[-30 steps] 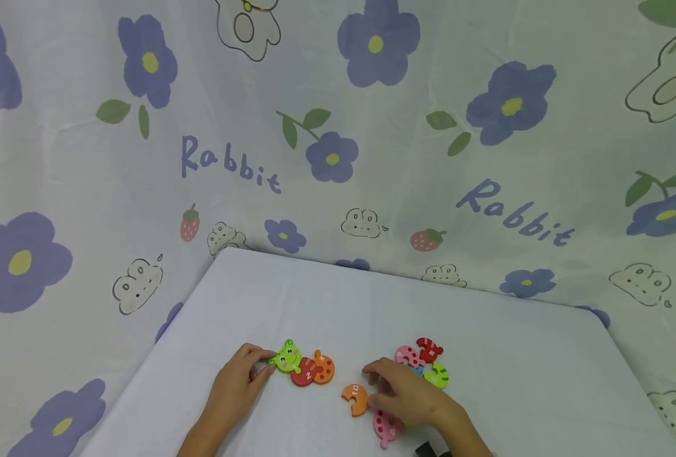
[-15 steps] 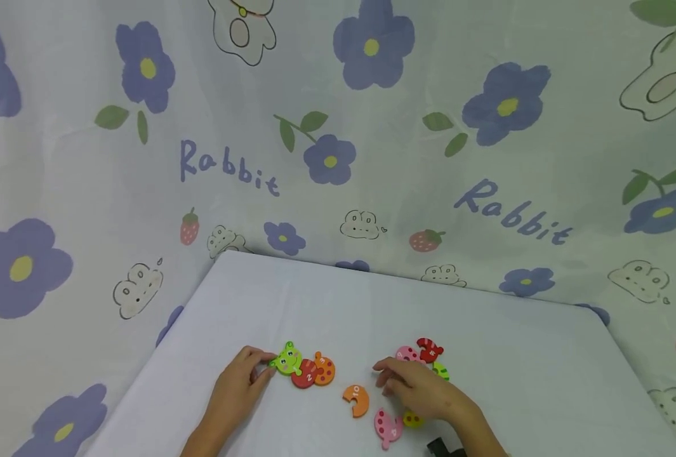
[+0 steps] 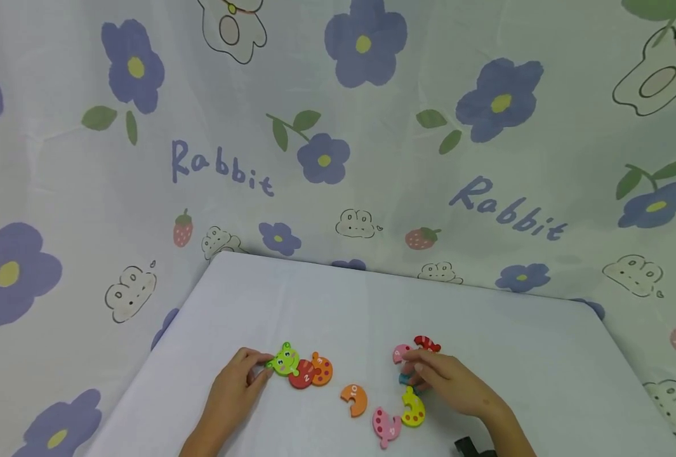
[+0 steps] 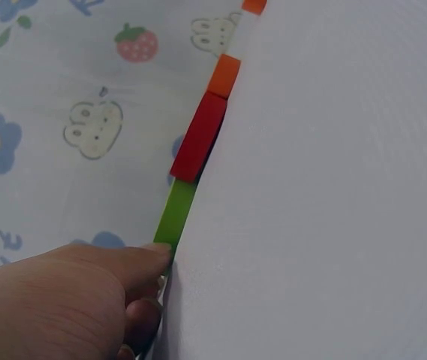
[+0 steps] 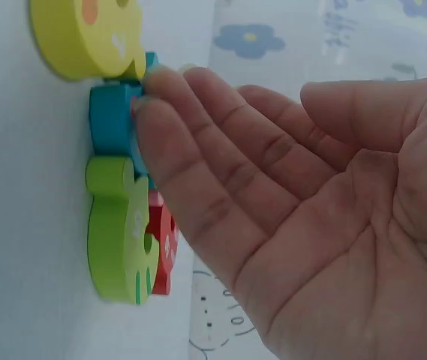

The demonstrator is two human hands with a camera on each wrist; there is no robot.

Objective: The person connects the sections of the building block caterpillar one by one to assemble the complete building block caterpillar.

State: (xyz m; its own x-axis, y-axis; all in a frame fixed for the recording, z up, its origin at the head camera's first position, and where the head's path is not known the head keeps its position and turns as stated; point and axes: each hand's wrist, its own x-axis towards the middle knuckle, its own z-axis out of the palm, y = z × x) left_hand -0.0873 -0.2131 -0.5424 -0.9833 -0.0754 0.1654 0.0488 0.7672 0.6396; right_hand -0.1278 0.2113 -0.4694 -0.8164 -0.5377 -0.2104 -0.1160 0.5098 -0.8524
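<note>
Left hand [image 3: 237, 381]: thumb and index finger pinch the near edge of the green head piece [image 3: 286, 360], which lies flat on the desk [image 3: 515, 362]. Beyond the fingertips, the red "2" piece [image 3: 300, 377] and orange "3" piece [image 3: 323, 370] continue the row.

Right hand [image 3: 449, 384]: fingers extended, relaxed, grasping nothing visible. The blue piece [image 5: 112, 120] is at the fingertips; contact cannot be confirmed. The yellow piece [image 5: 82, 37] and green striped piece [image 5: 110, 247] lie either side of it.

Assessment: the step appears to be selecting a piece for the row. Recommended: bring thumb and index finger down onto opposite side edges, lift straight up without nudging neighbours, and keep left-hand pressure light but firm so the joined pieces stay aligned.
</note>
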